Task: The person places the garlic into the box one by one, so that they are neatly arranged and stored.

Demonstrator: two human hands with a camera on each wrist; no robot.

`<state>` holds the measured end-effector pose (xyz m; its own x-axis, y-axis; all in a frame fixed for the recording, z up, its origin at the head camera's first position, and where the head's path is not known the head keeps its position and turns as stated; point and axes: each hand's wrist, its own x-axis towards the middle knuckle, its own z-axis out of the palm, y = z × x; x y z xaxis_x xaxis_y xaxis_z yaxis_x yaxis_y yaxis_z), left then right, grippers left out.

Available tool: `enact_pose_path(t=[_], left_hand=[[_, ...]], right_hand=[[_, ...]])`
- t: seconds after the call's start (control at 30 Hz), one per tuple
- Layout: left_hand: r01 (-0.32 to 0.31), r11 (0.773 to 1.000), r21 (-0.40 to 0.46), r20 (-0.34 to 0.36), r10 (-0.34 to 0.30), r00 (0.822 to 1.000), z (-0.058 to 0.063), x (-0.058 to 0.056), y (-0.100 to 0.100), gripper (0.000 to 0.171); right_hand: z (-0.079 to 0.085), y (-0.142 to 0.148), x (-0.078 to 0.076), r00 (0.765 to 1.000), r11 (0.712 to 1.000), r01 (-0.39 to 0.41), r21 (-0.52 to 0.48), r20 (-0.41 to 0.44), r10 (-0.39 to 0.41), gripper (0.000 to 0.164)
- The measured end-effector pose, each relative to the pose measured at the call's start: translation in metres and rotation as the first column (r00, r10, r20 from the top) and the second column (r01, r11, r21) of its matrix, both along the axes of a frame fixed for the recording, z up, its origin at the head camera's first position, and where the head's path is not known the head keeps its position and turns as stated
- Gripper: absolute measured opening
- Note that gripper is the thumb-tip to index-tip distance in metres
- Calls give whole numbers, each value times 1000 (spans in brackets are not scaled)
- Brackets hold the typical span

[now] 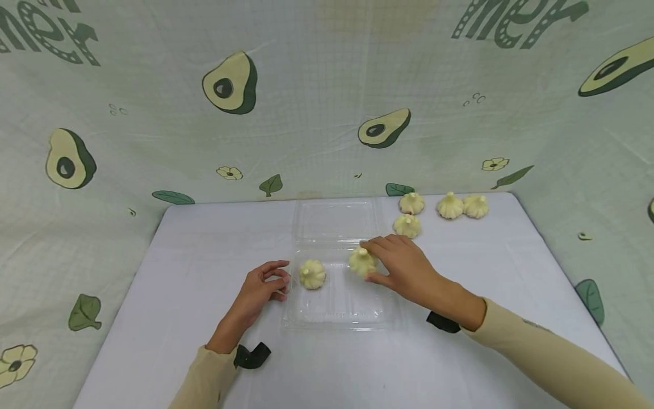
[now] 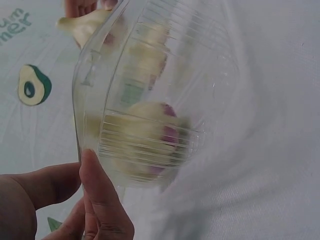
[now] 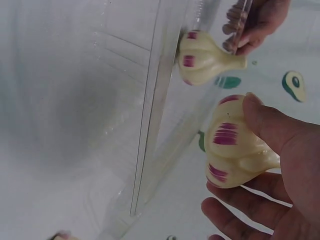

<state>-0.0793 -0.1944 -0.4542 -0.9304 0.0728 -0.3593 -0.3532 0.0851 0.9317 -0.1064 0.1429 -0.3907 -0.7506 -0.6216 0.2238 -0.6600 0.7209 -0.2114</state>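
A hinged clear plastic container (image 1: 334, 326) lies opened out on the table, its lid (image 1: 334, 221) folded back toward the wall. My left hand (image 1: 261, 291) pinches the container's left rim between thumb (image 2: 95, 172) and fingers. Inside, close to that rim, sits one cream garlic bulb (image 1: 312, 275). Over the right half of the container, my right hand (image 1: 406, 267) holds a second garlic bulb (image 1: 361, 262) between thumb and fingertips. Purple streaks mark this held bulb (image 3: 235, 145) in the right wrist view, and its stem points toward the palm.
Past the container at the back right, two garlic bulbs (image 1: 407, 225) stand one behind the other. Two more bulbs (image 1: 450, 205) sit side by side to their right. An avocado-print cloth (image 1: 306, 125) hangs behind the white table (image 1: 204, 244). Black bands (image 1: 252, 356) show at both wrists.
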Motion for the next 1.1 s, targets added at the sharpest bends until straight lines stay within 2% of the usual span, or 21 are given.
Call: enact_pose_path(t=[0.33,0.7,0.93,1.1], left_hand=[[4,1000,8,1,-4,1000,-1,0,-1,46],[-1,1000,10,-5,1,1000,-3,-1,-1,46],[0,1000,6,-10,0,1000,-4,0,-1,46],[-2,1000,12,-8,3,1000,-4,0,-1,46]], right_hand=[[-4,-22,-6,997,991,-81,102,1,81,65],[-9,-40,-14,983,965,-173,199,-31,183,61],[-12,-46,-18,975,948,-202,245,-43,219,60],[-14,-52,-19,976,934,-203,293,-19,218,59]])
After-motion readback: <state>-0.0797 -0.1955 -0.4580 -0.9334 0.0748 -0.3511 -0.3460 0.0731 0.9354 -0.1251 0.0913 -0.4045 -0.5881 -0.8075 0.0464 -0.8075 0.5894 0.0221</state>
